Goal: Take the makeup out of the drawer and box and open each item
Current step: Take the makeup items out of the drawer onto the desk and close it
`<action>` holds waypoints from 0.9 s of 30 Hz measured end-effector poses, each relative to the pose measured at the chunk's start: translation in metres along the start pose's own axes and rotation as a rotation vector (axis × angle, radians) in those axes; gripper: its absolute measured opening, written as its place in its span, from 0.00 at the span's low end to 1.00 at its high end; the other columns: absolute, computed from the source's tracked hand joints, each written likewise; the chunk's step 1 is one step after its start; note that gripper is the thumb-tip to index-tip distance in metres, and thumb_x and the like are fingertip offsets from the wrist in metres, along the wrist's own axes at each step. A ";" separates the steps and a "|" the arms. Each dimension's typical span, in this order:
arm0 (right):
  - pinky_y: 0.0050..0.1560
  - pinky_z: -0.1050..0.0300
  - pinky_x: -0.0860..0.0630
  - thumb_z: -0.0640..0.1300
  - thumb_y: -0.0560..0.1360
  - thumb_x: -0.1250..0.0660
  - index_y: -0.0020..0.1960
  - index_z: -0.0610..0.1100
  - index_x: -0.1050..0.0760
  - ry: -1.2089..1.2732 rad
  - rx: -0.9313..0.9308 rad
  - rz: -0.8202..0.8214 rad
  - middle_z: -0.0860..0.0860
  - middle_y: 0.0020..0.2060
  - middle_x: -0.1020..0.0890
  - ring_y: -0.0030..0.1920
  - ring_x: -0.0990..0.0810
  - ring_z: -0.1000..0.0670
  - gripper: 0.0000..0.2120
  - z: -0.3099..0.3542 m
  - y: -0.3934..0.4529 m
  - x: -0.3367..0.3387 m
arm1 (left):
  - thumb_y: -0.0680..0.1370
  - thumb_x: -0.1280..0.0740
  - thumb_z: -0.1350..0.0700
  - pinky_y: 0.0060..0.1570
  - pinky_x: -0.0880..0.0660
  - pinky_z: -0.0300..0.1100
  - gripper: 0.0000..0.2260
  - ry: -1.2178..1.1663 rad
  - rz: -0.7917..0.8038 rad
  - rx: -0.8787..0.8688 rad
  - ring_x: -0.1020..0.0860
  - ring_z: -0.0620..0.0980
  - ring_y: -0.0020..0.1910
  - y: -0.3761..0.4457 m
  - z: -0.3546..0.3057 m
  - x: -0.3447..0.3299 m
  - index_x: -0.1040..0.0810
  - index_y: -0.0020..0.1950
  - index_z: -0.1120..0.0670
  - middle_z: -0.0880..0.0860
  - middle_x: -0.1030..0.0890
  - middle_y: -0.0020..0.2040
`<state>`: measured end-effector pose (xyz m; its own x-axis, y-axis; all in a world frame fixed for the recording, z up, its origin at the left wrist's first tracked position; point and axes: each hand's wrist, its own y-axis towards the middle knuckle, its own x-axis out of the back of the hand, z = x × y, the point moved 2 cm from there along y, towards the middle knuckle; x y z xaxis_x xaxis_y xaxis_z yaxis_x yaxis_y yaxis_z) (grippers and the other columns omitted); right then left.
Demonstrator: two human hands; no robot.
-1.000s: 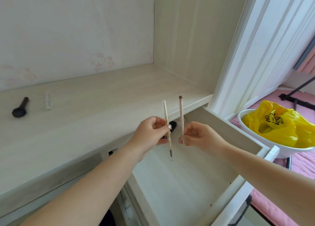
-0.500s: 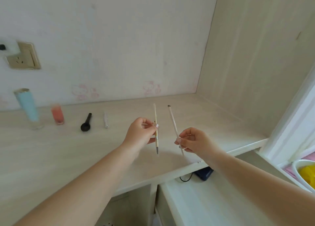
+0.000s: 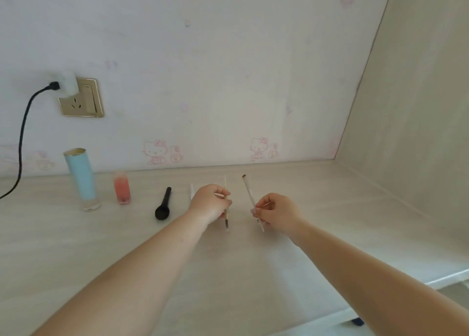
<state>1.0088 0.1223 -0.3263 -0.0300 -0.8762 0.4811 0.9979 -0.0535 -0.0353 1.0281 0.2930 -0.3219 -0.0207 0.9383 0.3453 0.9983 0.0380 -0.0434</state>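
Observation:
My left hand (image 3: 210, 203) pinches a thin cream eyebrow pencil (image 3: 225, 186), held nearly upright with its dark tip just above the desk. My right hand (image 3: 278, 212) grips a second thin pencil (image 3: 248, 189), tilted left, dark end up. Both hover low over the pale wooden desktop (image 3: 253, 259). To the left on the desk lie a black makeup brush (image 3: 163, 205) and a small white stick (image 3: 192, 191), partly hidden by my left hand. Further left stand a tall light-blue bottle (image 3: 81, 178) and a small pink bottle (image 3: 122, 188).
A gold wall socket (image 3: 83, 99) with a white plug and black cable (image 3: 22, 132) sits on the back wall at left. A wooden side panel (image 3: 411, 107) closes the desk on the right. The open drawer's edge (image 3: 446, 282) shows at the lower right.
The view has swung up and left from the drawer to the desktop. Both hands have carried the two pencils forward over the desk and lowered them toward its surface.

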 end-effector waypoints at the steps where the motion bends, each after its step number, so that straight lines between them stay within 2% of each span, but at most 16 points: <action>1: 0.47 0.49 0.21 0.42 0.69 0.26 0.38 0.47 0.26 -0.013 -0.006 -0.004 0.50 0.33 0.19 0.36 0.21 0.48 0.08 -0.001 0.007 -0.002 | 0.74 0.31 0.62 0.36 0.23 0.31 0.04 0.047 -0.003 0.001 0.23 0.48 0.36 0.008 0.002 0.001 0.23 0.47 0.53 0.50 0.24 0.40; 2: 0.48 0.47 0.21 0.42 0.69 0.26 0.39 0.47 0.26 -0.023 -0.013 -0.005 0.50 0.33 0.19 0.36 0.21 0.48 0.08 -0.002 0.013 -0.004 | 0.73 0.30 0.60 0.47 0.22 0.36 0.04 0.097 -0.004 0.000 0.21 0.49 0.39 0.013 0.003 0.001 0.23 0.44 0.51 0.49 0.24 0.39; 3: 0.48 0.47 0.20 0.42 0.70 0.27 0.39 0.47 0.26 -0.033 -0.016 -0.006 0.50 0.34 0.19 0.35 0.21 0.48 0.08 -0.004 0.018 -0.005 | 0.72 0.29 0.59 0.59 0.25 0.45 0.06 0.142 -0.001 0.002 0.19 0.51 0.45 0.020 0.005 0.001 0.23 0.41 0.49 0.48 0.24 0.38; 4: 0.47 0.47 0.19 0.43 0.70 0.27 0.40 0.47 0.26 -0.048 -0.016 -0.007 0.50 0.35 0.19 0.34 0.21 0.48 0.07 -0.004 0.024 -0.005 | 0.72 0.29 0.58 0.66 0.30 0.52 0.07 0.182 -0.001 0.004 0.19 0.53 0.50 0.027 0.007 0.001 0.24 0.39 0.48 0.47 0.24 0.38; 6: 0.44 0.51 0.19 0.43 0.71 0.28 0.41 0.47 0.26 -0.095 -0.001 -0.016 0.51 0.34 0.19 0.32 0.21 0.50 0.06 -0.006 0.033 -0.007 | 0.72 0.29 0.57 0.69 0.35 0.54 0.05 0.254 -0.002 0.008 0.21 0.52 0.56 0.036 0.009 0.001 0.21 0.44 0.48 0.47 0.22 0.41; 8: 0.38 0.58 0.21 0.44 0.72 0.29 0.42 0.47 0.26 -0.170 0.026 -0.027 0.52 0.32 0.19 0.28 0.22 0.52 0.05 -0.006 0.040 -0.008 | 0.72 0.29 0.56 0.68 0.34 0.45 0.10 0.317 -0.015 -0.004 0.23 0.50 0.59 0.044 0.011 -0.001 0.20 0.54 0.51 0.50 0.20 0.51; 10: 0.34 0.61 0.24 0.44 0.72 0.30 0.43 0.47 0.26 -0.218 0.048 -0.036 0.52 0.31 0.19 0.26 0.23 0.54 0.04 -0.006 0.045 -0.009 | 0.73 0.29 0.56 0.63 0.33 0.37 0.13 0.353 -0.031 -0.015 0.26 0.48 0.61 0.050 0.012 -0.002 0.21 0.57 0.52 0.51 0.20 0.57; 14: 0.32 0.61 0.25 0.45 0.72 0.31 0.43 0.47 0.26 -0.257 0.065 -0.017 0.53 0.28 0.20 0.25 0.24 0.54 0.04 -0.008 0.057 -0.011 | 0.73 0.30 0.53 0.71 0.40 0.43 0.12 0.437 -0.050 -0.020 0.28 0.46 0.64 0.060 0.013 -0.005 0.20 0.56 0.48 0.48 0.20 0.57; 16: 0.32 0.60 0.24 0.45 0.72 0.31 0.42 0.48 0.27 -0.274 0.062 -0.012 0.53 0.30 0.20 0.27 0.23 0.52 0.05 -0.007 0.062 -0.012 | 0.74 0.31 0.53 0.66 0.35 0.39 0.13 0.466 -0.050 -0.032 0.28 0.48 0.64 0.063 0.011 -0.007 0.21 0.58 0.48 0.49 0.21 0.59; 19: 0.41 0.51 0.18 0.46 0.71 0.29 0.43 0.48 0.25 -0.265 0.056 -0.021 0.52 0.36 0.20 0.36 0.17 0.46 0.05 -0.008 0.068 -0.014 | 0.76 0.33 0.52 0.57 0.34 0.37 0.14 0.547 -0.049 -0.069 0.30 0.48 0.65 0.063 0.008 -0.008 0.23 0.62 0.48 0.48 0.24 0.62; 23: 0.42 0.47 0.18 0.45 0.71 0.29 0.43 0.47 0.25 -0.271 0.057 -0.014 0.52 0.35 0.21 0.38 0.16 0.44 0.05 -0.009 0.070 -0.014 | 0.76 0.35 0.52 0.59 0.34 0.37 0.15 0.644 -0.055 -0.088 0.29 0.47 0.65 0.062 0.007 -0.010 0.24 0.63 0.47 0.48 0.24 0.64; 27: 0.40 0.50 0.17 0.44 0.72 0.29 0.43 0.47 0.25 -0.262 0.055 -0.020 0.52 0.33 0.21 0.35 0.18 0.48 0.05 -0.010 0.070 -0.014 | 0.76 0.35 0.52 0.58 0.32 0.38 0.15 0.645 -0.048 -0.103 0.28 0.48 0.65 0.061 0.006 -0.009 0.23 0.63 0.48 0.48 0.24 0.64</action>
<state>1.0788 0.1262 -0.3439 -0.0410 -0.7211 0.6916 0.9991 -0.0371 0.0205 1.0888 0.2889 -0.3331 -0.0613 0.5408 0.8389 0.9978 0.0122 0.0650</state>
